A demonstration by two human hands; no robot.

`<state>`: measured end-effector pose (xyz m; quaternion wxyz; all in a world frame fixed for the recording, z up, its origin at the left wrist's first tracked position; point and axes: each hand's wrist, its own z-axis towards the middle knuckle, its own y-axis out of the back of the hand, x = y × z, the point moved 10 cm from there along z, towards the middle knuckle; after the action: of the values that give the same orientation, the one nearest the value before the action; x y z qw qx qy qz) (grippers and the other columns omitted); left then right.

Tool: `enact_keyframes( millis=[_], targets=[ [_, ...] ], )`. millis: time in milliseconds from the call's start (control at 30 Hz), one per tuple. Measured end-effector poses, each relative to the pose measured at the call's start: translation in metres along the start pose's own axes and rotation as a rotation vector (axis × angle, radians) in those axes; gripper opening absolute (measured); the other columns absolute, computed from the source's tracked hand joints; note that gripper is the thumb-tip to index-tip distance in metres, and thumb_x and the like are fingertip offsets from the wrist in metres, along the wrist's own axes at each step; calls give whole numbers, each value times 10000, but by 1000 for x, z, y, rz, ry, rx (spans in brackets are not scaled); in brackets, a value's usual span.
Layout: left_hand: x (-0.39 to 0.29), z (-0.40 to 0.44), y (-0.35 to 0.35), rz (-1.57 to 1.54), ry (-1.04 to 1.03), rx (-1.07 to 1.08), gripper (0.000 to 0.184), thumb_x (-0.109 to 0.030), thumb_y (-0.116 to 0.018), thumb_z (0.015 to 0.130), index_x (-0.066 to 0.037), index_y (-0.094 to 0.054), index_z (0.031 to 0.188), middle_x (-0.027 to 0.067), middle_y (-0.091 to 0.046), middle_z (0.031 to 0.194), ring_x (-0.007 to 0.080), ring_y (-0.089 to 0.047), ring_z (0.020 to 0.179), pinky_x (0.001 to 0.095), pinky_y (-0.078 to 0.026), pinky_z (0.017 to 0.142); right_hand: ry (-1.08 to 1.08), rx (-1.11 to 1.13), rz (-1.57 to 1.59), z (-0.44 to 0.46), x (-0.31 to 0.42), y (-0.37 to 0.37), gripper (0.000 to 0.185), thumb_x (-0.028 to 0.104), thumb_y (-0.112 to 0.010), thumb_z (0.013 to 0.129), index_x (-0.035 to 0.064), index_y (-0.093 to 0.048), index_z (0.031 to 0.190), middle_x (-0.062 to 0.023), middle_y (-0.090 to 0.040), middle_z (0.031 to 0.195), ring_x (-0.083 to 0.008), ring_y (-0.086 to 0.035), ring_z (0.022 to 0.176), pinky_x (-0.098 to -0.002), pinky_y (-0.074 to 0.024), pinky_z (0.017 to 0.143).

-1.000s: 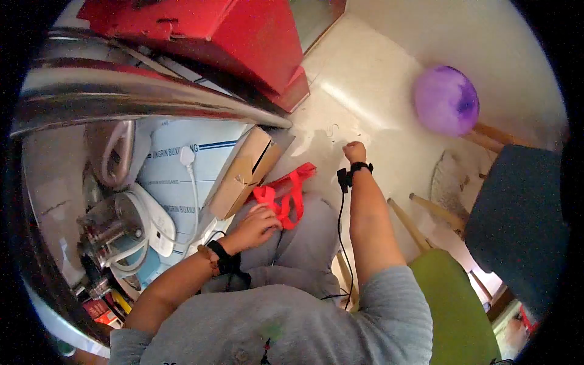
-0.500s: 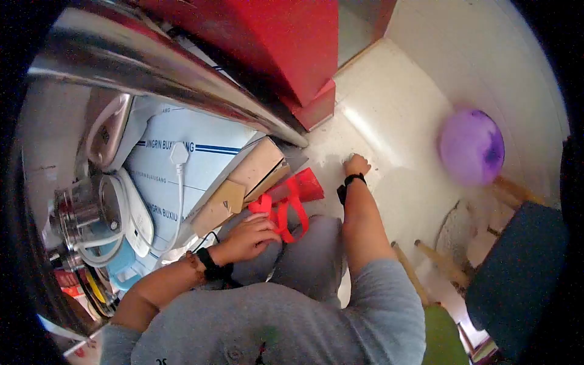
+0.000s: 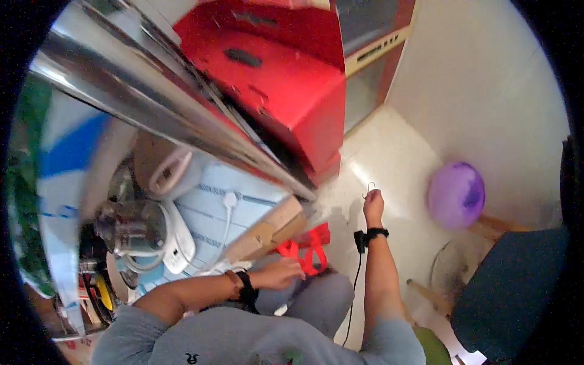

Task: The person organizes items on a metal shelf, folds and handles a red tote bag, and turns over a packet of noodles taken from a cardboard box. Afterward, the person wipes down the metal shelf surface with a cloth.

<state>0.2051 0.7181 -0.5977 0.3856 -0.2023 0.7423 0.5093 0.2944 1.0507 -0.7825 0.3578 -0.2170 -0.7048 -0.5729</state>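
A thin bent metal hook (image 3: 371, 186) sticks up from my right hand (image 3: 373, 203), which is closed on it and held out over the pale floor. My left hand (image 3: 281, 273) rests near my lap beside a red bag with looped straps (image 3: 312, 260). The left fingers are bent and blurred, so whether they grip a strap is unclear. Both wrists wear black bands, and a black cable runs down from the right one.
On the left, a shelf with a metal rail (image 3: 182, 109) holds a cardboard box (image 3: 267, 232), a white plug (image 3: 229, 201) and a glass appliance (image 3: 143, 225). Ahead is a red box (image 3: 274, 79). A purple balloon (image 3: 456, 194) and dark chair (image 3: 511, 286) are on the right.
My right hand has come up from the floor with the metal hook now visible in it. My left hand stays near the red straps. The view has shifted, showing more of the red box.
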Motion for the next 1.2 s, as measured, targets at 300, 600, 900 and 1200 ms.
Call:
enact_keyframes(
  millis=[300, 600, 900, 1200],
  targets=[
    [-44, -32, -22, -173, 67, 105, 275, -74, -666, 753, -104, -584, 1014, 76, -578, 1000, 294, -532, 1006, 403, -426, 860, 58, -256, 647, -86, 302, 237, 35, 46, -529, 933, 11, -526, 938, -40, -568, 834, -118, -550, 766, -260, -466, 724],
    [-115, -57, 89, -302, 161, -51, 148, -173, -601, 851, -65, -643, 944, 88, -639, 956, 254, -594, 935, 388, -459, 837, 137, 146, 1054, -205, 539, 393, 85, -23, -532, 926, -2, -530, 1008, -72, -584, 943, -147, -648, 738, -239, -510, 639],
    [-269, -90, 212, -415, 311, -251, 181, -166, -574, 909, -46, -610, 1040, 61, -617, 905, 157, -605, 755, 297, -496, 669, 174, 324, 1086, -248, 698, 484, 138, -14, -615, 883, -30, -646, 1017, -79, -638, 921, -146, -675, 754, -239, -538, 666],
    [-332, -113, 257, -389, 209, -332, 181, -164, -580, 890, -52, -614, 1028, 117, -639, 952, 220, -611, 911, 334, -478, 798, 615, 269, 964, -245, 844, 552, 112, 37, -618, 897, -37, -643, 976, -44, -630, 843, -99, -628, 655, -218, -494, 584]
  ],
)
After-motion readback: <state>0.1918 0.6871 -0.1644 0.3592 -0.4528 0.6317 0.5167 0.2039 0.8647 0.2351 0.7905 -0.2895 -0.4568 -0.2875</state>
